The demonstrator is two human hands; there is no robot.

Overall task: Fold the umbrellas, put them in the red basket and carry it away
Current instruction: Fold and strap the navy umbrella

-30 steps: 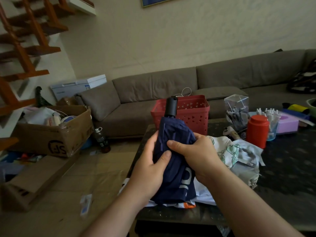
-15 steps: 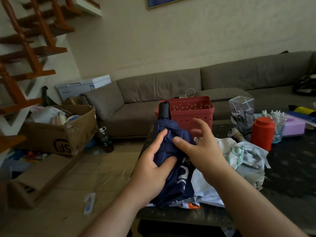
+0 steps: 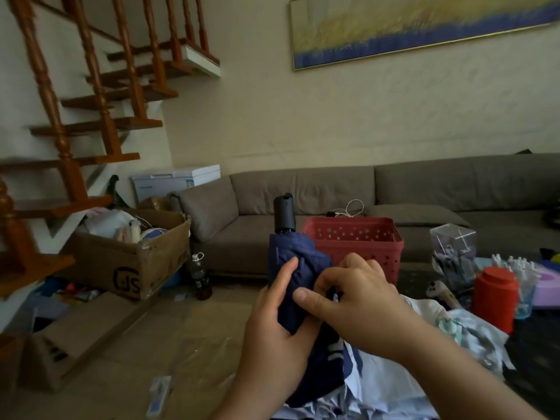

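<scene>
A navy folding umbrella [image 3: 298,262] with a black handle stands upright in front of me, handle up. My left hand [image 3: 275,325] grips its bunched cloth from the left side. My right hand [image 3: 354,301] has its fingers curled onto the cloth on the right, thumb pressing the fabric. Behind the umbrella the red basket [image 3: 353,244] stands on the dark table, and it looks empty from here. A pale, patterned umbrella [image 3: 448,325] lies unfolded on the table under my right forearm.
On the table's right stand a red canister [image 3: 495,295], a clear box [image 3: 453,253] and a glass with small bottles. A grey sofa [image 3: 394,198] runs behind. To the left are a cardboard box [image 3: 127,256], a bottle [image 3: 200,277] on the floor and wooden stairs [image 3: 75,116].
My head has tilted up, showing more wall and a painting. My right hand, lifted off half a second ago, has come back down onto the navy cloth.
</scene>
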